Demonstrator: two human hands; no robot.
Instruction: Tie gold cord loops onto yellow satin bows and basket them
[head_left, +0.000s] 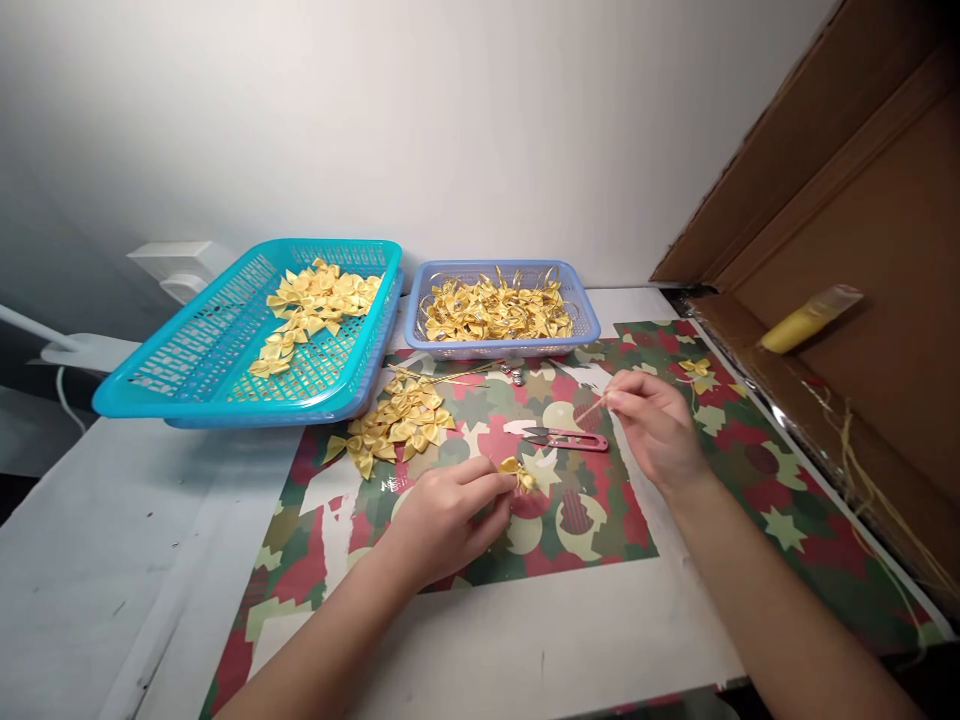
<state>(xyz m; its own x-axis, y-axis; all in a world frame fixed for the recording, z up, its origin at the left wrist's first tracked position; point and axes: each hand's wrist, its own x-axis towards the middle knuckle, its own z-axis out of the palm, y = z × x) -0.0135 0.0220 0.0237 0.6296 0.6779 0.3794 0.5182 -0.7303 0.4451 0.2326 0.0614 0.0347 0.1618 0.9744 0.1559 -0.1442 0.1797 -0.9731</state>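
My left hand [450, 515] is closed, pinching a small yellow ribbon bow [517, 472] just above the patterned paper [675, 480]. My right hand [652, 425] is closed too, its fingertips pinching a thin gold string [592, 408] that slants down toward the bow. Pink thread snips [566, 438] lie on the paper between the two hands. A loose pile of yellow bows [397, 420] lies just left of and behind my left hand.
A turquoise basket [187, 370] with bows stands at the back left. A blue basket [589, 315] of bows with gold loops sits behind the snips. One bow [696, 368] lies at right. A brown cardboard wall [862, 250] with a yellow tube [806, 320] closes the right side.
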